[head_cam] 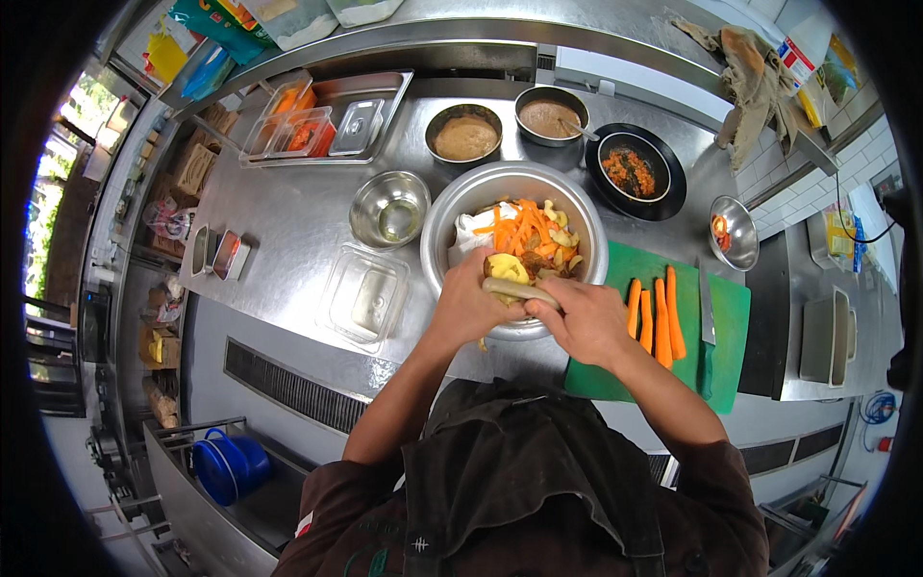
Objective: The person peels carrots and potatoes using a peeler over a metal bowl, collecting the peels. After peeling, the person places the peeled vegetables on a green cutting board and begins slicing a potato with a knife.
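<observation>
My left hand (467,299) holds a partly peeled potato (508,268) with yellow flesh over the near rim of a large metal bowl (593,216). My right hand (588,317) grips a peeler by its pale handle (520,291), close against the potato; its blade is hidden. Orange carrot peelings (525,229), brownish peels and a white cloth or paper (472,234) lie inside the bowl. Several peeled carrots (673,314) rest on the green cutting board (728,353) at the right, beside a knife (707,317) with a green handle.
Behind the bowl stand two pans of brown sauce (465,137) (549,119) and a black pan of chopped red food (636,172). A steel bowl (389,210) and a clear plastic container (364,296) are at the left. A small steel bowl (743,238) stands at the right.
</observation>
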`<state>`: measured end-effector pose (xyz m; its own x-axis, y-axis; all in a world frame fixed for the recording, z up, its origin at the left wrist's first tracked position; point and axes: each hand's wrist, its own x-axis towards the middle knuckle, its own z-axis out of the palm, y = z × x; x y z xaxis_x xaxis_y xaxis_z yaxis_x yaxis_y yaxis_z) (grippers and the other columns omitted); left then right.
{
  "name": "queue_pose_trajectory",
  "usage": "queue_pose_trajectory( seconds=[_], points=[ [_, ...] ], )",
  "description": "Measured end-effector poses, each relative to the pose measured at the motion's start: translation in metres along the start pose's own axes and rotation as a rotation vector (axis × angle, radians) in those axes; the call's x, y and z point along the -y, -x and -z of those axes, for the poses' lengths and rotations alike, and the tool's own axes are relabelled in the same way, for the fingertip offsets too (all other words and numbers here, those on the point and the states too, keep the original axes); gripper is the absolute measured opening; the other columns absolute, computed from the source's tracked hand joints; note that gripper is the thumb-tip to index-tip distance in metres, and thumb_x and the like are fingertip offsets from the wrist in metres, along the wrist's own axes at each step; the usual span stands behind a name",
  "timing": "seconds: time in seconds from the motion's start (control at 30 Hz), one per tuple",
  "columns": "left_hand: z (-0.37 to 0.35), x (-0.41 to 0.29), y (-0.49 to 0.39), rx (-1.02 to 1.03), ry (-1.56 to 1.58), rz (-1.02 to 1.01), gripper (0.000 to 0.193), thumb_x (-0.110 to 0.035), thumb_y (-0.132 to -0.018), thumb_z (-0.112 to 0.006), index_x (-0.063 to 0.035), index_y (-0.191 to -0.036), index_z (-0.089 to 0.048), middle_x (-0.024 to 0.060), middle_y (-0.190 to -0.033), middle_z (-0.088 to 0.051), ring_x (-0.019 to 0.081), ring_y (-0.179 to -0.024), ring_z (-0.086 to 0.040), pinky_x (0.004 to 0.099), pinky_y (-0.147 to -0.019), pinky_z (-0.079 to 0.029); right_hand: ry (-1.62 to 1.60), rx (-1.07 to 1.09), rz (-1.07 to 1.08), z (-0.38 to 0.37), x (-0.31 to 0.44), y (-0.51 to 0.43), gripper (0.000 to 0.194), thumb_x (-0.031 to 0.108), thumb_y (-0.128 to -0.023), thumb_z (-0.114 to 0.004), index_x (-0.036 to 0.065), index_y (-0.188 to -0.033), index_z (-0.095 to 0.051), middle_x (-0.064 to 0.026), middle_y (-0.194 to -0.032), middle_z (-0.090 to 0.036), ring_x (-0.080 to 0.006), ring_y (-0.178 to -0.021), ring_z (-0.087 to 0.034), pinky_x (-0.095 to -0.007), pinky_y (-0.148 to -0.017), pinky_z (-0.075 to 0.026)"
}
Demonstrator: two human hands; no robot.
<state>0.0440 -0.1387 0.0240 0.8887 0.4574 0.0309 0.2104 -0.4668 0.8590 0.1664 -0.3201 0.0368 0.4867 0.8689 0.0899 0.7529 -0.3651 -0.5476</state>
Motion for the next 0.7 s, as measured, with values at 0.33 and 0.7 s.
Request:
queue_pose_trajectory(
  seconds=[0.33,0.7],
  points=[
    [-0.001,0.002,-0.001,-0.035,-0.106,-0.030,0.077,-0.029,-0.066,-0.090,0.0102,-0.124,-0.058,0.0265,-0.103,-0.074,0.0391,-0.099,-0.074,0.0435,-0.087,-0.059,-0.127,0.052,-0.167,-0.003,0.004,0.000,0.040,0.051,-0.101,-0.062,0.013,-0.114,-0.060,-0.0165,-0.088,-0.074,-0.0403,-0.084,-0.072,-0.0523,-0.074,-0.055],
    [0.001,-0.001,0.003,-0.078,-0.217,-0.014,0.075,-0.029,-0.068,-0.092,0.0059,-0.125,-0.058,0.0241,-0.119,-0.068,0.0346,-0.109,-0.070,0.0385,-0.094,-0.056,-0.423,-0.368,-0.210,-0.043,-0.025,-0.030,0.031,0.031,-0.092,-0.080,0.003,-0.098,-0.069,-0.0131,-0.081,-0.068,-0.0344,-0.074,-0.065,-0.0428,-0.076,-0.053]
  ],
)
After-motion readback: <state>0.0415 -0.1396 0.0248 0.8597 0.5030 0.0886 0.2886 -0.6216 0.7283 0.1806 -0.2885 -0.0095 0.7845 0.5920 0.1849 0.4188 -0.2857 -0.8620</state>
